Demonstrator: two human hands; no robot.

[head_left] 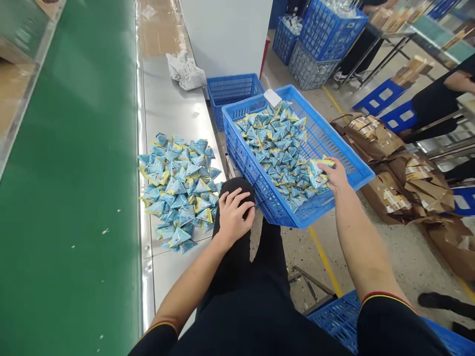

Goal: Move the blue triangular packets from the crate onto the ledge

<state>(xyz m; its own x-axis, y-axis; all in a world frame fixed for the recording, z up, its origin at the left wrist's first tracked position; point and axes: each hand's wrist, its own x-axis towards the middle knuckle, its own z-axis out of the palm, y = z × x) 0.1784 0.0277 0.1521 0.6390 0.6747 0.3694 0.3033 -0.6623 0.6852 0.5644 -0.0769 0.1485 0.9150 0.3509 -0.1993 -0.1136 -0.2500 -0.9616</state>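
"Blue packet [316,174], where is it?"
"Pinched by the right hand [337,176], over the heap [278,143] in the plastic basket [333,131]"
"And the left hand [235,217]?"
"On a knee [233,185], fingers loosely spread"

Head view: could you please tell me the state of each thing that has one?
Left hand: resting on the knee.
Right hand: holding at least one blue packet.
Crate by right hand: partly filled with packets.
Packet pile: heaped on the ledge.
Striped cloth: crumpled.
Brown bags: open, holding items.
Far crates: stacked.
Green belt: motion cannot be told.
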